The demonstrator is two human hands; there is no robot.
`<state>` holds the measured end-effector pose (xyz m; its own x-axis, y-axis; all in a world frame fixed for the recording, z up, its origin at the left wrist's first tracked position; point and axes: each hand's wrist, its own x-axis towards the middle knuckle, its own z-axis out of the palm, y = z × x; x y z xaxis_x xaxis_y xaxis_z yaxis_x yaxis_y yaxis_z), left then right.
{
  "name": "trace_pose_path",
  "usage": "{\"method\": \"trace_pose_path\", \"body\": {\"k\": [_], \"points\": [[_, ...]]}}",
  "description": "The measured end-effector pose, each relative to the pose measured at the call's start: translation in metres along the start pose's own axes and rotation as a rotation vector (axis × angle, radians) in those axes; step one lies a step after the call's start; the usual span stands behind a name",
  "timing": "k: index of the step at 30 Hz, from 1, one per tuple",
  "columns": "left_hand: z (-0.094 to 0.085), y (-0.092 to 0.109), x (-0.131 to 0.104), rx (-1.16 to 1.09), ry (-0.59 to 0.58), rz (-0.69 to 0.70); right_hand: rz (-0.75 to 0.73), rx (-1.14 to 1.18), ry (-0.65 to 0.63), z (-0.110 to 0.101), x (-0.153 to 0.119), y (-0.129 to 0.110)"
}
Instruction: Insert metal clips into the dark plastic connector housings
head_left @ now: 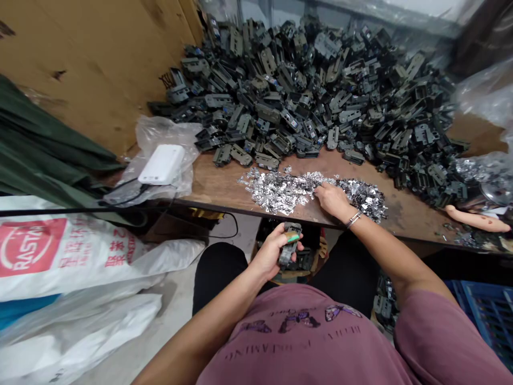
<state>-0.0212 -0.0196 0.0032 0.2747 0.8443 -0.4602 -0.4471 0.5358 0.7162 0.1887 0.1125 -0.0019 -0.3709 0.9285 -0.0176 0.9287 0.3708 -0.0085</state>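
My left hand [269, 253] is closed round a dark grey plastic part [286, 255], which looks like a small toy car chassis. A green wrap covers the thumb. This part is held above an open box [320, 247] between my knees, where more dark parts lie. At the table's front, my right hand [332, 200] reaches down into a heap of small shiny metal pieces [276, 192], its fingertips pressed together. Whatever they pinch is hidden. A bracelet circles that wrist.
A large pile of similar dark plastic parts [288, 96] covers the back of the wooden table [216, 182]. On the left, a white power bank [162, 164] with a cable lies on clear plastic. A doll's arm [476, 219] and a blue crate [487, 315] are at right.
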Motion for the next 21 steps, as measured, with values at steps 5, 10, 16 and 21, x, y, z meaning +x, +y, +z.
{"method": "trace_pose_path", "body": {"k": [5, 10, 16, 21], "points": [[-0.005, 0.001, 0.002, 0.031, 0.120, 0.024, 0.032, 0.142, 0.076, 0.002, -0.019, 0.001], [0.002, -0.006, 0.005, 0.150, 0.062, 0.064, 0.044, 0.918, 0.239, 0.004, -0.062, -0.038], [0.006, -0.009, 0.002, 0.389, 0.029, 0.283, -0.155, 0.998, 0.449, 0.004, -0.090, -0.091], [0.004, -0.004, -0.007, 0.565, 0.075, 0.373, -0.187, 1.002, 0.545, 0.005, -0.092, -0.098]]}}
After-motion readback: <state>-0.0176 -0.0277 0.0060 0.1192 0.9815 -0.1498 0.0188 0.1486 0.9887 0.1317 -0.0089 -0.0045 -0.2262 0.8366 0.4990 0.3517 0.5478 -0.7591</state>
